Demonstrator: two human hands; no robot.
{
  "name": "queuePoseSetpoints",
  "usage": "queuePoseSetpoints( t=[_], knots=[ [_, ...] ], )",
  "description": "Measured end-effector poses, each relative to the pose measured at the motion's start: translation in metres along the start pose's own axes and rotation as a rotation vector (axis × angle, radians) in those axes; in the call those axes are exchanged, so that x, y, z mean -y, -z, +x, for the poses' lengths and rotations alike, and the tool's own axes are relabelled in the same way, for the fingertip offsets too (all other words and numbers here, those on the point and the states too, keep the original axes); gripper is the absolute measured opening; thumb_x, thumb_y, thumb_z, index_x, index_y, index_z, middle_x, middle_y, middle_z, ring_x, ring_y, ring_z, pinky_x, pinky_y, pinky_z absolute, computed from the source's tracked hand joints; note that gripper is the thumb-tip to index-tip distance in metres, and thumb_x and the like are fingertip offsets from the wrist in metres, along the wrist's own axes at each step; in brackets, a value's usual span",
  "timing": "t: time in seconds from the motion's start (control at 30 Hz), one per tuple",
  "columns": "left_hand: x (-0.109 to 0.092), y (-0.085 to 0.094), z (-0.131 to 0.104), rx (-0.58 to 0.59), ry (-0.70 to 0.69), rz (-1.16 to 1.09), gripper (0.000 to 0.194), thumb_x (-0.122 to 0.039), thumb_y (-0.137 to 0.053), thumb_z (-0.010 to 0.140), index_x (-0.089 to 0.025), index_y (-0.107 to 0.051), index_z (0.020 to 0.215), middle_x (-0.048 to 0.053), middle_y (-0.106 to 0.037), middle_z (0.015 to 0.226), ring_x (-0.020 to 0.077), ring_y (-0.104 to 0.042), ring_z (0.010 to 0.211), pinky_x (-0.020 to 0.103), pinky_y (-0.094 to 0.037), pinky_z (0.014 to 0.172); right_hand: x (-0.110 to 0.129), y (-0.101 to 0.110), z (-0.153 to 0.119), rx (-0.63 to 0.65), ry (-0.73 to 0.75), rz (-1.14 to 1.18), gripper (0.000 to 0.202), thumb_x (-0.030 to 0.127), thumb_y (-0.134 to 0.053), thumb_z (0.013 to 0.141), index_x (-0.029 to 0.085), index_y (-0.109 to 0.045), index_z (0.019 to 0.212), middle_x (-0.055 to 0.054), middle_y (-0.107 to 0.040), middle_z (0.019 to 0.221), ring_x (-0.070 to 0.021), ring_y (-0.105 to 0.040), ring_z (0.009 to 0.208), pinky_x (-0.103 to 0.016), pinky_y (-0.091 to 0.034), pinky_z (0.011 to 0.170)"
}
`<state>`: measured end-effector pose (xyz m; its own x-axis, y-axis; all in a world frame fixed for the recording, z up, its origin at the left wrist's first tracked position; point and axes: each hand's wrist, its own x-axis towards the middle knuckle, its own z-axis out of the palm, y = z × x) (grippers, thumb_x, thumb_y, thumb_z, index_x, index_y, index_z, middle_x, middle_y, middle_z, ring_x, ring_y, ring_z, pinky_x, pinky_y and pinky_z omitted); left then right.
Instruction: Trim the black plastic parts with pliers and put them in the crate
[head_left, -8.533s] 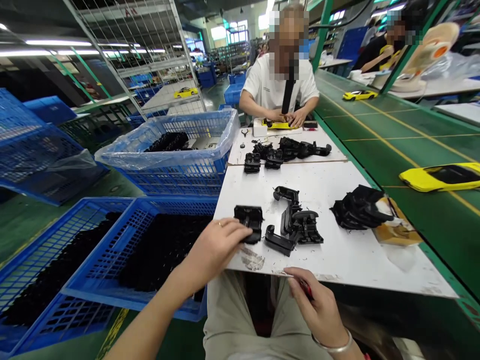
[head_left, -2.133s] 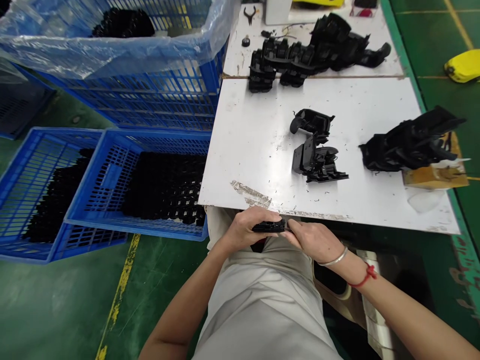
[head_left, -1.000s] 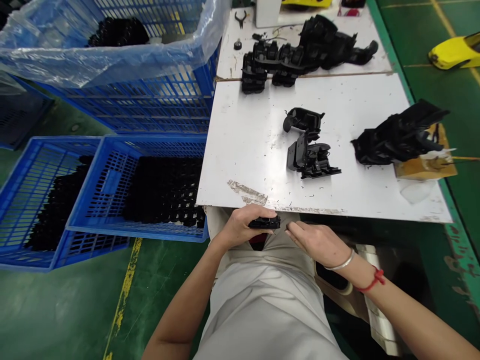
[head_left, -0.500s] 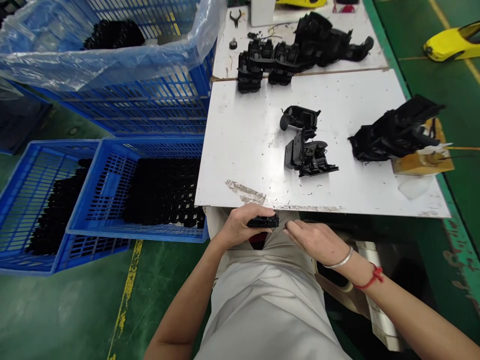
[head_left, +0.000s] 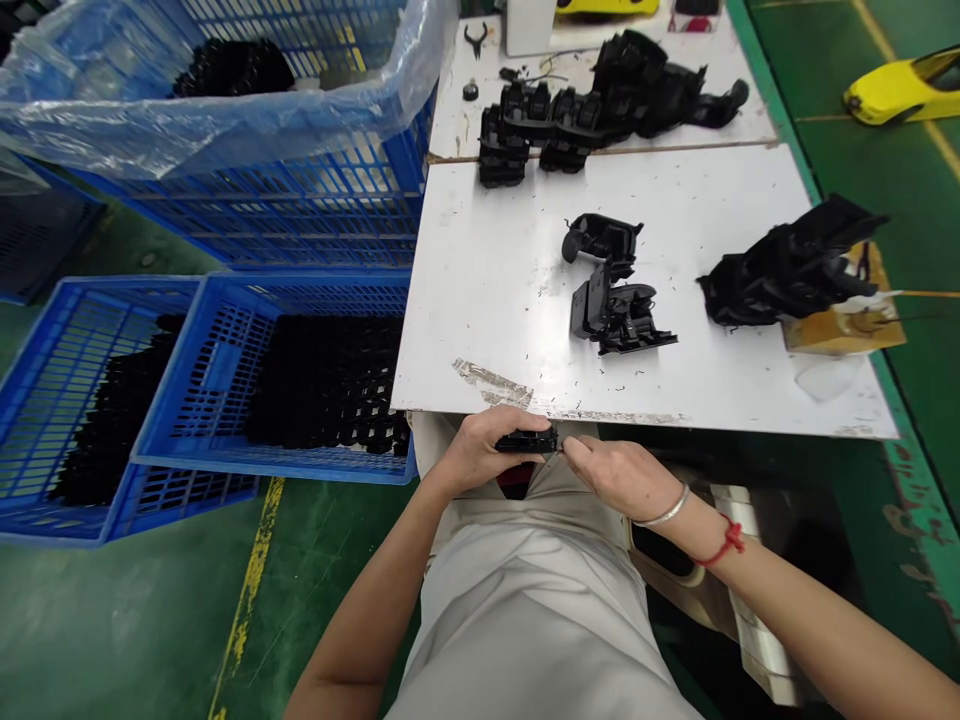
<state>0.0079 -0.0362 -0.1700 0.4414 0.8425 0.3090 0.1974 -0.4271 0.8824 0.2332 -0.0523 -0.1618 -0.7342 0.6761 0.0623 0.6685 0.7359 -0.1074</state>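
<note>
My left hand (head_left: 484, 447) is wrapped round a small black plastic part (head_left: 531, 440), held over my lap just below the table's front edge. Close to the part's right end is my right hand (head_left: 611, 470), its thumb and fingertips pinched together; anything between them is too small to name. On the white table (head_left: 480, 290) beyond my hands, a black moulded piece (head_left: 622, 315) lies in the middle, with a smaller black piece (head_left: 602, 238) just behind it.
Several black parts (head_left: 555, 120) line the back of the table. A black stack (head_left: 787, 265) leans by a yellow block (head_left: 847, 330) at the right. Blue crates (head_left: 217, 370) of black parts stand at the left. Pliers (head_left: 475, 40) lie at the back.
My right hand has moved left, and its fingertips are now at the right end of the black part. My left hand holds the part in the same place.
</note>
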Motion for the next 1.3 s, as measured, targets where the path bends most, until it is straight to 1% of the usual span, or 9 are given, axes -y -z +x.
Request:
queuePoseSetpoints(
  t=[0.23,0.37,0.5,0.6,0.67,0.87,1.07,1.2,1.3],
  knots=[
    [-0.006,0.002,0.000,-0.015,0.067,0.022,0.036,-0.029,-0.075,0.073,-0.017,-0.066,0.106,0.008,-0.071,0.100,0.0199,-0.068,0.093,0.032,-0.056,0.084,0.015,-0.007,-0.002,-0.221,-0.099,-0.027,0.033,0.023,-0.032,0.100,0.018,-0.048,0.071,0.001,-0.049,0.059,-0.0098,-0.037,0.047,-0.026,-0.019,0.045],
    [-0.007,-0.001,-0.001,-0.050,0.067,0.009,0.036,-0.028,-0.076,0.073,-0.016,-0.066,0.105,0.009,-0.071,0.101,0.0199,-0.068,0.094,0.032,-0.056,0.085,0.027,-0.009,-0.002,-0.291,-0.196,-0.007,0.034,0.024,-0.033,0.100,0.019,-0.046,0.070,0.001,-0.049,0.059,-0.0098,-0.042,0.048,-0.025,-0.024,0.046],
    [-0.006,-0.002,-0.003,-0.061,0.061,-0.005,0.036,-0.027,-0.076,0.072,-0.016,-0.066,0.105,0.009,-0.071,0.100,0.0204,-0.068,0.095,0.033,-0.055,0.086,0.030,-0.007,-0.001,-0.292,-0.200,0.004,0.034,0.024,-0.031,0.100,0.019,-0.047,0.070,0.001,-0.049,0.058,-0.0097,-0.042,0.048,-0.024,-0.025,0.046],
    [-0.006,-0.001,-0.003,-0.041,0.059,-0.017,0.036,-0.025,-0.077,0.072,-0.016,-0.066,0.105,0.010,-0.071,0.101,0.0201,-0.068,0.095,0.033,-0.055,0.086,0.024,-0.005,-0.004,-0.257,-0.154,0.012,0.033,0.025,-0.032,0.100,0.019,-0.047,0.071,0.001,-0.050,0.059,-0.0100,-0.042,0.048,-0.025,-0.024,0.046],
    [-0.006,0.000,-0.003,-0.048,0.064,-0.031,0.037,-0.025,-0.077,0.071,-0.016,-0.066,0.105,0.010,-0.071,0.101,0.0202,-0.067,0.095,0.033,-0.055,0.087,0.020,-0.004,-0.007,-0.253,-0.186,0.062,0.034,0.027,-0.031,0.100,0.019,-0.048,0.073,0.001,-0.051,0.060,-0.0104,-0.043,0.048,-0.025,-0.024,0.046],
    [-0.007,-0.002,-0.004,-0.068,0.078,-0.053,0.036,-0.024,-0.077,0.071,-0.016,-0.066,0.104,0.009,-0.071,0.101,0.0200,-0.067,0.096,0.032,-0.056,0.088,0.016,0.003,-0.008,-0.241,-0.440,0.538,0.030,0.036,-0.031,0.099,0.020,-0.047,0.079,0.005,-0.044,0.057,-0.0102,-0.041,0.047,-0.023,-0.031,0.048],
    [-0.009,-0.006,-0.007,-0.113,0.013,0.032,0.036,-0.024,-0.076,0.072,-0.016,-0.065,0.105,0.009,-0.071,0.100,0.0185,-0.068,0.094,0.030,-0.056,0.086,0.025,0.006,0.002,-0.174,-0.602,1.029,0.029,0.045,-0.041,0.093,0.020,-0.052,0.085,0.003,-0.051,0.064,-0.0109,-0.045,0.057,-0.023,-0.037,0.055],
    [-0.019,-0.017,-0.017,-0.236,-0.013,0.183,0.034,-0.024,-0.072,0.077,-0.019,-0.062,0.109,0.008,-0.070,0.103,0.0192,-0.067,0.097,0.033,-0.055,0.088,0.036,0.001,0.005,-0.191,-0.651,1.244,0.030,0.048,-0.046,0.090,0.020,-0.053,0.095,0.001,-0.058,0.069,-0.0125,-0.051,0.061,-0.024,-0.041,0.057],
    [-0.029,-0.032,-0.026,-0.343,0.017,0.327,0.034,-0.020,-0.066,0.082,-0.021,-0.058,0.115,0.009,-0.067,0.109,0.0204,-0.063,0.104,0.036,-0.053,0.092,0.046,-0.006,0.008,-0.244,-0.664,1.279,0.032,0.049,-0.052,0.087,0.020,-0.053,0.100,0.000,-0.059,0.073,-0.0133,-0.054,0.065,-0.025,-0.043,0.060]
  ],
)
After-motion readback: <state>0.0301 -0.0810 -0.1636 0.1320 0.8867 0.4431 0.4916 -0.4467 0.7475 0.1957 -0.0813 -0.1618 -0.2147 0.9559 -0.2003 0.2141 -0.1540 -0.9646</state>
